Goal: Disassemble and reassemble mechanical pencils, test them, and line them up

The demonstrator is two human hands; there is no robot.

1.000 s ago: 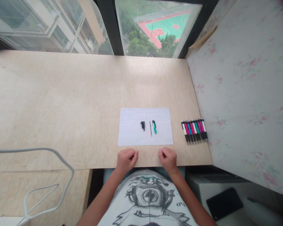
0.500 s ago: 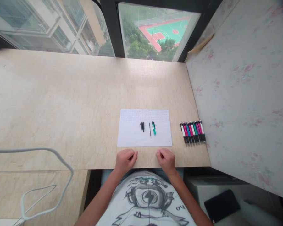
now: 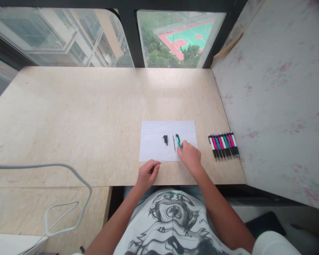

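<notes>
A sheet of paper (image 3: 154, 152) with handwriting across its top lies on the table. On it, from left to right, are small black pen parts (image 3: 165, 140), a thin dark pen refill (image 3: 174, 143) and a green pen barrel with a black clip (image 3: 178, 139). My right hand (image 3: 190, 156) reaches over the paper's lower right, thumb and forefinger closed around the lower end of the green barrel, which they partly cover. Near the paper's lower edge rests my left hand (image 3: 148, 173), its fingers curled and holding nothing visible.
A row of several coloured pens (image 3: 223, 145) lies to the right, beside the flowered wall (image 3: 276, 106). A grey cable (image 3: 69, 170) loops over the table's left front. Windows stand behind the table (image 3: 95, 117). A dark flat object (image 3: 267, 223) is low at the right.
My right hand has moved forward from the table edge onto the paper and closed on the green pen barrel. My left hand has loosened slightly, reaching the paper's edge. The view has shifted.
</notes>
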